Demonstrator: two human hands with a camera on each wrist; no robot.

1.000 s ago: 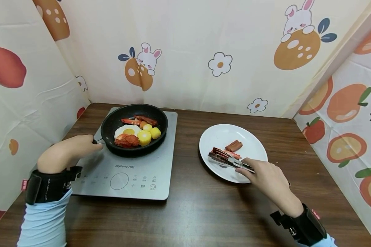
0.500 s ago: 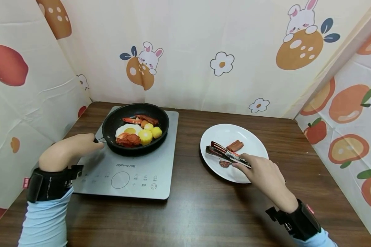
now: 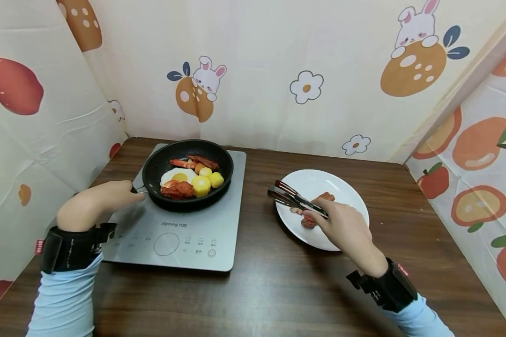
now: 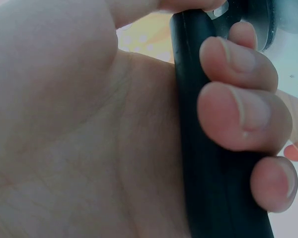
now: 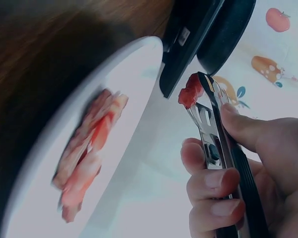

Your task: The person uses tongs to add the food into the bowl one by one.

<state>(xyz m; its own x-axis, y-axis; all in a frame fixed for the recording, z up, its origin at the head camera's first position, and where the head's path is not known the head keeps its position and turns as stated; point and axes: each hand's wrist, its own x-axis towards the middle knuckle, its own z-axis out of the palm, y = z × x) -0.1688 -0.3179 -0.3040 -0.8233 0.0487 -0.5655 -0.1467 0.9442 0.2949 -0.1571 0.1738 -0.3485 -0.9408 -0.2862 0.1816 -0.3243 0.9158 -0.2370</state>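
Note:
In the head view my left hand [image 3: 109, 199] holds the frying pan [image 3: 155, 164] by its handle. Fingers curl round the black handle [image 4: 223, 193] in the left wrist view. A fried egg [image 3: 175, 175], yellow potato-like chunks [image 3: 201, 186] and reddish meat pieces [image 3: 177, 189] lie in the pan. My right hand [image 3: 343, 227] grips metal-and-black tongs [image 3: 296, 200], their tips over the left rim of the white plate [image 3: 320, 178]. Between the tips is a small dark-red piece of food [image 5: 190, 91]. Brown and pinkish-red meat-like pieces [image 5: 84, 148] remain on the plate.
Under the pan, a silver induction cooker [image 3: 211, 234] sits on the left of the brown wooden table [image 3: 270, 290]. Patterned cloth walls [image 3: 253, 117] close off the back and both sides.
My right hand and the tongs have moved left and up, from over the plate's food to its left rim. My left hand keeps its hold on the pan, which stays put.

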